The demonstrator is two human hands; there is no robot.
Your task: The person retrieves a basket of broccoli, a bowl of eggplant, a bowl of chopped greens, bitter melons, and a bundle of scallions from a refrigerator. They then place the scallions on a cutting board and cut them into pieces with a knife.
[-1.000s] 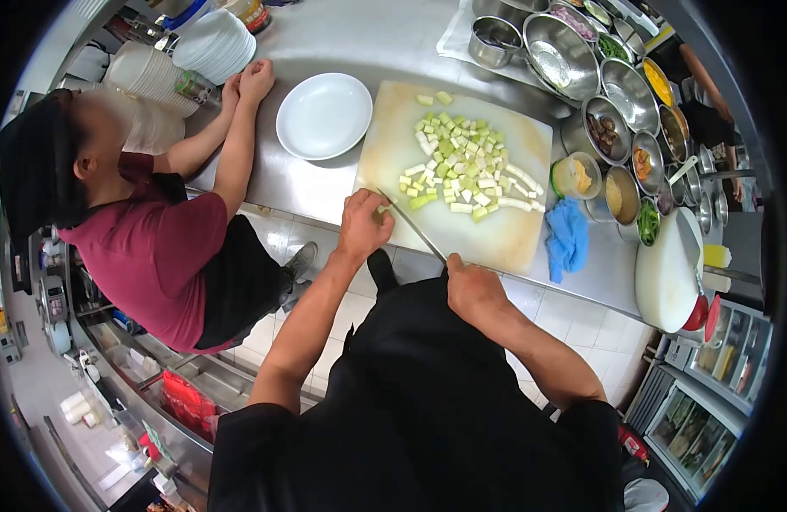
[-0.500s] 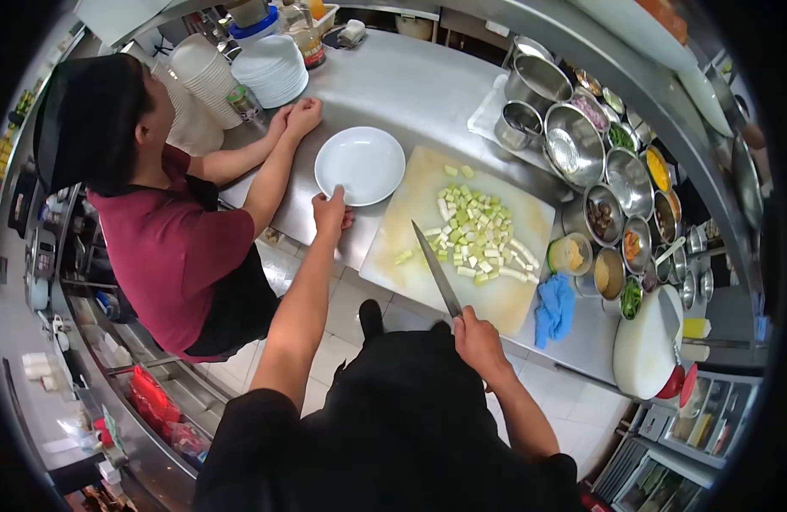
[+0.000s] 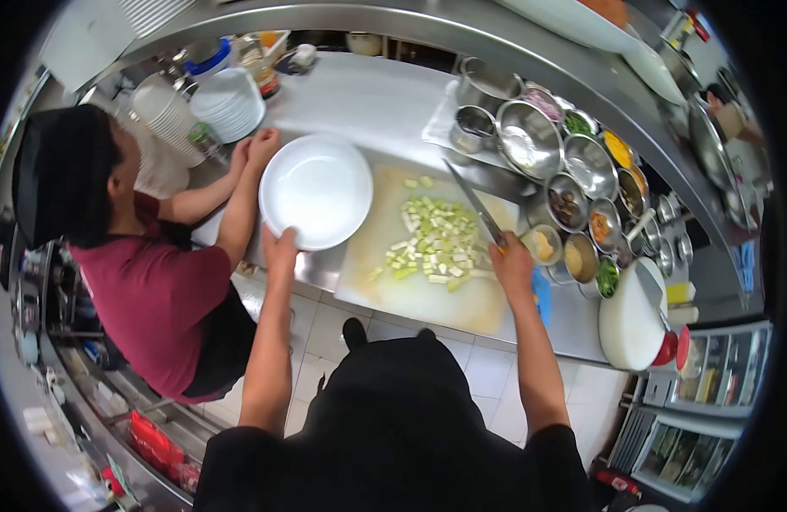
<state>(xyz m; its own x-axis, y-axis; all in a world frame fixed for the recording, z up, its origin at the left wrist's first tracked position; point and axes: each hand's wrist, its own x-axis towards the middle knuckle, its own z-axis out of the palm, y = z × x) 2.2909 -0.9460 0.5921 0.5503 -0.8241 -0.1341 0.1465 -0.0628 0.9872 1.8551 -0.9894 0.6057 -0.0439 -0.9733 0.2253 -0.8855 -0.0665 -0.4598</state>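
Note:
My left hand (image 3: 280, 249) grips the near rim of a white plate (image 3: 316, 192), thumb on top; the plate is raised at the left of the cutting board. In my right hand (image 3: 511, 260) is the handle of a knife (image 3: 474, 200), its blade pointing away from me and to the left over the board's right side. Diced pale-green vegetable pieces (image 3: 436, 239) lie heaped on the white cutting board (image 3: 380, 290), between my two hands. A blue cloth (image 3: 542, 294) shows partly behind my right wrist.
A co-worker in a maroon shirt (image 3: 154, 299) stands close at left, forearms on the counter. Metal bowls (image 3: 530, 136) of ingredients crowd the right side. Stacked white plates (image 3: 229, 104) stand at the back left. A round white block (image 3: 634, 316) sits at the right.
My left hand has lifted the plate off the counter, closer to me. My right hand has carried the knife forward and right, over the board's right part.

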